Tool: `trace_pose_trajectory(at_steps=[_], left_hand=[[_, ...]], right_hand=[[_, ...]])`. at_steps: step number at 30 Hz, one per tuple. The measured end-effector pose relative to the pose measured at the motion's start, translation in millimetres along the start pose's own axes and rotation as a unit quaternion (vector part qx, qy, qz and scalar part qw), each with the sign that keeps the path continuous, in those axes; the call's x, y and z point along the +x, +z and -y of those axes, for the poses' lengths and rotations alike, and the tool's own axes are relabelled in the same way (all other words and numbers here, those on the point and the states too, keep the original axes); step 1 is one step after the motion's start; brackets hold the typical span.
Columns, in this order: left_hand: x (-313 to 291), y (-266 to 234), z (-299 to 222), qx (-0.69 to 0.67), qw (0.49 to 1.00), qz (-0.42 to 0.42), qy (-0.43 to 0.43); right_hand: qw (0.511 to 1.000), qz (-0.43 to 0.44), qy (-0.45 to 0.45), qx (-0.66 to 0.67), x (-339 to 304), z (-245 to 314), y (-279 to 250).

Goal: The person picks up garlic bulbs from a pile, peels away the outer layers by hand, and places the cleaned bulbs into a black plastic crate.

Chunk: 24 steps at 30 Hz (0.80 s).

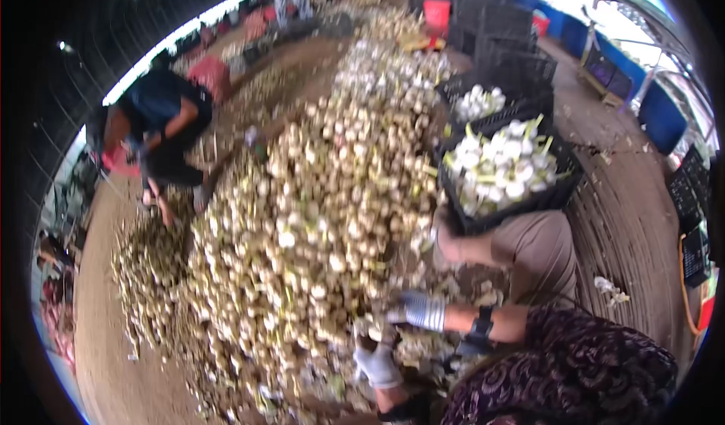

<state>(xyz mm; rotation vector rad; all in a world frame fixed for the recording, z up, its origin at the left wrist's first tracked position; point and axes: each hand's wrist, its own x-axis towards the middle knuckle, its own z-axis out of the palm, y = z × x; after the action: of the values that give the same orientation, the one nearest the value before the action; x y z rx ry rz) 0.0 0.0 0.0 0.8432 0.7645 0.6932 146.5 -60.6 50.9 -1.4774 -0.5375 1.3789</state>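
Observation:
In the lower middle, both my hands wear pale work gloves and come close together at the edge of a large heap of garlic bulbs (pixel 302 221). My left hand (pixel 377 363) is closed, with a pale garlic bulb (pixel 368 327) at its fingers. Just above it, my right hand (pixel 421 310), in a glove with a striped cuff, has its fingers bent towards the left hand. Blur hides what the right fingers hold. Close by my leg stands a black crate (pixel 521 210) filled with cleaned white garlic bulbs (pixel 504 164).
Behind the crate is another black crate (pixel 521 96) with some white garlic, then stacked crates (pixel 495 28) and a red bucket (pixel 436 13). At left, a person in dark clothes (pixel 166 115) bends over a smaller garlic pile (pixel 147 274). Peel scraps (pixel 483 285) lie around my foot.

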Motion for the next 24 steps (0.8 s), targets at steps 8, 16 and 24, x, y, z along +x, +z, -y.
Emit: trace_pose_trajectory(at_steps=[8,16,24], left_hand=[[-8,12,2,0.077,0.995,-0.006,0.069],[-2,8,9,0.196,0.971,-0.013,0.138],[-5,8,8,0.394,0.894,-0.035,0.210]], right_hand=[[0.988,-0.004,-0.136,0.070,30,-50,-5],[0.994,-0.014,-0.097,0.038,36,-37,0],[0.991,-0.007,-0.069,0.111,27,-42,-2]])
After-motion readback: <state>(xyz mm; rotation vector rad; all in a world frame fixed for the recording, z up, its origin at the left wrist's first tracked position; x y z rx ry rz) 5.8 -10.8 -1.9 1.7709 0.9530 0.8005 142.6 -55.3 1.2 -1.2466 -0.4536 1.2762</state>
